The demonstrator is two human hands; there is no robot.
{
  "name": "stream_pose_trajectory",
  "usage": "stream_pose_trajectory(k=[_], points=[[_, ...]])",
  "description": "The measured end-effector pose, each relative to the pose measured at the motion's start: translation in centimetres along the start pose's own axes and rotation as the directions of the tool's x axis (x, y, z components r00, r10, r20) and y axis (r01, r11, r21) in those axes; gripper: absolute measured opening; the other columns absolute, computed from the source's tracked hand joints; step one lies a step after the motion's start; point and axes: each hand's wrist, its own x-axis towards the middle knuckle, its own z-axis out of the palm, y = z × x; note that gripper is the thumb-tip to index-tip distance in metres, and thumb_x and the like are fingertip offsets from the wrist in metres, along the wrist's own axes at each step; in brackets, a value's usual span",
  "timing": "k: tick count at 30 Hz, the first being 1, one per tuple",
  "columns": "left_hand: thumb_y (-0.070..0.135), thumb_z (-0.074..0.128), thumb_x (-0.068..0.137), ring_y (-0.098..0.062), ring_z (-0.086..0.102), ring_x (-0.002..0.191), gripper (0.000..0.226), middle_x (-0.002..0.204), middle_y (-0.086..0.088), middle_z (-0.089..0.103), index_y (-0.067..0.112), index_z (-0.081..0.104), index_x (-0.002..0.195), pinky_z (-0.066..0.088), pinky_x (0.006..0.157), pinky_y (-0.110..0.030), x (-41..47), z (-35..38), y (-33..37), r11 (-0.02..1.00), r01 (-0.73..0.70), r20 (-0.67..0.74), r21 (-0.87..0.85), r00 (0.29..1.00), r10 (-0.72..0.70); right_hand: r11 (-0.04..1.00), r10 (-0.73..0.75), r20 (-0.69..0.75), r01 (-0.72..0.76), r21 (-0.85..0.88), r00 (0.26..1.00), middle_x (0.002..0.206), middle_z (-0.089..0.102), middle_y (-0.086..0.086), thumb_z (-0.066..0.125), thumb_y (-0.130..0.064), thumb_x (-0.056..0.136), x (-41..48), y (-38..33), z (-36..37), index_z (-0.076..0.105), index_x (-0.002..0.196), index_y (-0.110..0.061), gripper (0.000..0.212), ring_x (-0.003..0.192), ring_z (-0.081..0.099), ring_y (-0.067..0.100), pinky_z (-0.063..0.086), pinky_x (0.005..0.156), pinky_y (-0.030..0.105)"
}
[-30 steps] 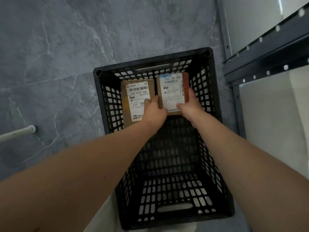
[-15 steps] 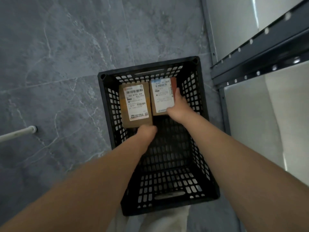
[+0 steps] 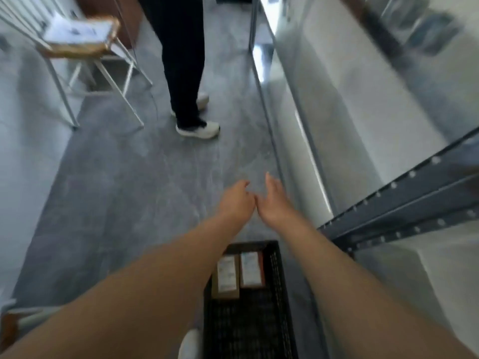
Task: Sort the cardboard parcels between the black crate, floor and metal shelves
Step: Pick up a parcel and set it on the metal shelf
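Two cardboard parcels in the black crate, both hands raised above the floor.

The left parcel (image 3: 225, 277) and right parcel (image 3: 251, 269) lie side by side, labels up, at the far end of the black crate (image 3: 278, 294). Left hand (image 3: 237, 202) and right hand (image 3: 275, 202) meet beyond it, fingers loosely curled, grasping nothing. Metal shelves (image 3: 404, 203) stand right; a bystander's legs (image 3: 185, 73) and a chair (image 3: 80, 47) lie ahead on the floor (image 3: 129, 190).
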Motion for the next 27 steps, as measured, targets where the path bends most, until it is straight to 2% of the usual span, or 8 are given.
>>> stream_pose_trajectory(k=[2, 4, 9, 11, 13, 19, 22, 27], points=[[0.012, 0.042, 0.098, -0.029, 0.044, 0.134, 0.047, 0.148, -0.014, 0.045, 0.01, 0.04, 0.146, 0.035, 0.109, -0.036, -2.5, -6.0, 5.3, 0.99, -0.131, -0.114, 0.048, 0.984, 0.135, 0.994, -0.086, -0.097, 0.079, -0.075, 0.992, 0.165, 0.0, 0.005, 0.039, -0.039, 0.102, -3.0, -5.0, -7.0, -0.001, 0.157, -0.015, 0.072, 0.152, 0.002, 0.02, 0.012, 0.121, 0.045], [0.011, 0.045, 0.095, -0.03, 0.043, 0.133, 0.049, 0.146, -0.015, 0.046, 0.008, 0.041, 0.144, 0.033, 0.11, -0.039, -5.7, -11.6, 10.3, 0.949, -0.273, -0.26, 0.156, 0.916, 0.306, 0.963, -0.227, -0.218, 0.185, -0.195, 0.949, 0.165, -0.002, 0.003, 0.036, -0.04, 0.103, -7.0, -9.4, -13.8, -0.002, 0.157, -0.014, 0.071, 0.152, 0.0, 0.018, 0.011, 0.121, 0.047], [0.018, 0.043, 0.097, -0.015, 0.012, 0.15, 0.06, 0.161, -0.002, 0.022, 0.011, 0.023, 0.153, 0.006, 0.122, -0.037, -16.2, -21.6, 21.8, 0.74, -0.423, -0.466, 0.523, 0.585, 0.664, 0.889, -0.436, -0.515, 0.267, -0.371, 0.738, 0.165, -0.01, -0.001, 0.03, -0.036, 0.103, -16.5, -17.3, -28.8, -0.007, 0.157, -0.015, 0.068, 0.151, -0.009, 0.014, -0.001, 0.122, 0.048], [0.023, 0.038, 0.099, -0.013, 0.011, 0.15, 0.058, 0.161, 0.0, 0.02, 0.012, 0.023, 0.154, 0.007, 0.123, -0.037, -20.5, -23.5, 25.6, 0.634, -0.47, -0.476, 0.614, 0.42, 0.773, 0.867, -0.489, -0.615, 0.27, -0.418, 0.619, 0.165, -0.009, -0.001, 0.03, -0.035, 0.103, -19.6, -19.2, -33.4, -0.006, 0.157, -0.014, 0.067, 0.151, -0.01, 0.014, -0.002, 0.122, 0.049], [0.029, 0.027, 0.1, -0.014, 0.01, 0.15, 0.058, 0.162, -0.001, 0.016, 0.012, 0.02, 0.155, 0.009, 0.123, -0.039, -24.0, -24.8, 28.5, 0.554, -0.461, -0.451, 0.693, 0.322, 0.832, 0.859, -0.507, -0.667, 0.258, -0.443, 0.546, 0.165, -0.009, -0.001, 0.031, -0.034, 0.103, -22.3, -20.8, -36.9, -0.006, 0.157, -0.015, 0.068, 0.151, -0.011, 0.013, -0.003, 0.122, 0.048], [0.03, 0.022, 0.104, -0.015, -0.004, 0.151, 0.057, 0.164, -0.002, 0.003, 0.011, 0.007, 0.156, 0.005, 0.123, -0.043, -28.8, -28.5, 34.2, 0.561, -0.423, -0.495, 0.712, 0.266, 0.828, 0.881, -0.467, -0.724, 0.198, -0.429, 0.508, 0.165, -0.01, -0.001, 0.027, -0.038, 0.104, -28.5, -23.6, -41.9, -0.009, 0.156, -0.015, 0.067, 0.151, -0.012, 0.014, -0.003, 0.122, 0.049], [0.035, 0.017, 0.103, -0.017, -0.001, 0.151, 0.06, 0.164, -0.004, 0.004, 0.01, 0.006, 0.156, 0.003, 0.123, -0.043, -29.8, -30.5, 35.9, 0.496, -0.408, -0.449, 0.767, 0.211, 0.868, 0.869, -0.482, -0.763, 0.12, -0.48, 0.431, 0.165, -0.007, 0.0, 0.029, -0.042, 0.104, -30.4, -24.2, -43.3, -0.006, 0.157, -0.015, 0.069, 0.151, -0.01, 0.014, -0.006, 0.121, 0.047], [0.036, 0.014, 0.103, -0.016, -0.004, 0.151, 0.06, 0.164, -0.003, -0.001, 0.011, 0.002, 0.156, 0.004, 0.123, -0.045, -30.1, -32.2, 36.1, 0.405, -0.473, -0.378, 0.782, 0.155, 0.913, 0.921, -0.367, -0.822, 0.043, -0.388, 0.435, 0.164, -0.012, -0.001, 0.023, -0.045, 0.103, -32.3, -25.5, -43.0, -0.009, 0.156, -0.016, 0.068, 0.15, -0.013, 0.013, -0.009, 0.12, 0.046]])
